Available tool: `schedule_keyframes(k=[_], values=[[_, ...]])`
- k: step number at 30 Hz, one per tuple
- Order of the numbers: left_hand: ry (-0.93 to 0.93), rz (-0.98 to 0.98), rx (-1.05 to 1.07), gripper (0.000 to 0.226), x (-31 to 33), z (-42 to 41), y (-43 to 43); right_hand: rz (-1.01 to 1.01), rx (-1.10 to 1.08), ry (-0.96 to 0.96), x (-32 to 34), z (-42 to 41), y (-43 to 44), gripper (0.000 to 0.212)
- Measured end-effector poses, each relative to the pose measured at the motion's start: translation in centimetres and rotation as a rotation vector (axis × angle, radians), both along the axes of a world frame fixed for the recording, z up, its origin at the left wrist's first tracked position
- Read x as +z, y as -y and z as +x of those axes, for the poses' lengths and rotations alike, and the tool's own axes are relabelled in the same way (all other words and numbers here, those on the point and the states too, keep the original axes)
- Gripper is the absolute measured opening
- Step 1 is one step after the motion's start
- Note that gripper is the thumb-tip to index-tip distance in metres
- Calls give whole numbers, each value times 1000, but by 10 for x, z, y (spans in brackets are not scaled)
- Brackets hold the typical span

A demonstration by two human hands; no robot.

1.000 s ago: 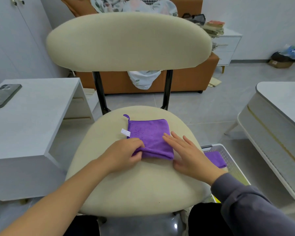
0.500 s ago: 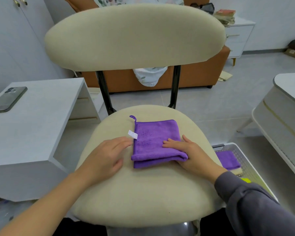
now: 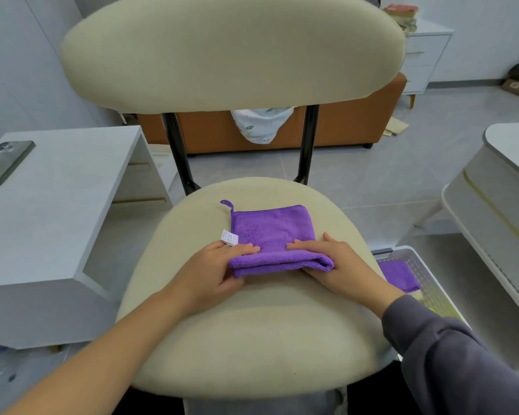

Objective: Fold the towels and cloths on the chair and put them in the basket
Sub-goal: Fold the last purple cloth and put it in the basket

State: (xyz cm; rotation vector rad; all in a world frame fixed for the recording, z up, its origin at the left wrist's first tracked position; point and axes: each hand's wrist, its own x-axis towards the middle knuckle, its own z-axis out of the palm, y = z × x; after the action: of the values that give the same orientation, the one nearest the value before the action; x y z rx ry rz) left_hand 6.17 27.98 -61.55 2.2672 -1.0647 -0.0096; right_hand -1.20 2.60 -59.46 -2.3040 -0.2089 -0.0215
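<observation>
The left hand (image 3: 213, 271) and right hand (image 3: 339, 265) are pinching the near corners of the folded purple cloth (image 3: 273, 232) on the chair seat (image 3: 252, 339), fingers (image 3: 243, 249) clamped over it (basket (image 3: 429, 277) waiting rightward); lifting both ends level is advised, keeping folds aligned.

We're pinching the folded purple cloth (image 3: 273, 232) along its 6 o'clock edge, left hand (image 3: 210, 271) and right hand (image 3: 339, 265), on the chair (image 3: 252, 339). The basket (image 3: 430, 272) is at 3 o'clock.
</observation>
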Motion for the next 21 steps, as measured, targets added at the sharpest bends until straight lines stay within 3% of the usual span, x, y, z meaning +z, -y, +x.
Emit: schedule_keyframes(k=[3, 7, 11, 18, 21], values=[[-46, 1, 1, 57, 0, -1, -2, -119, 36, 28, -4, 0, 4, 32], [68, 48, -40, 50, -6, -2, -1, -279, 129, 84, -13, -2, 16, 50], [144, 71, -82, 41, -3, -3, 2, -373, 138, 214, -15, -2, 20, 51], [214, 138, -107, 44, -3, -1, 2, -369, 98, 186, -21, -1, 24, 50], [120, 69, -33, 44, -5, -3, 2, -365, 73, 176, -20, 1, 23, 48]])
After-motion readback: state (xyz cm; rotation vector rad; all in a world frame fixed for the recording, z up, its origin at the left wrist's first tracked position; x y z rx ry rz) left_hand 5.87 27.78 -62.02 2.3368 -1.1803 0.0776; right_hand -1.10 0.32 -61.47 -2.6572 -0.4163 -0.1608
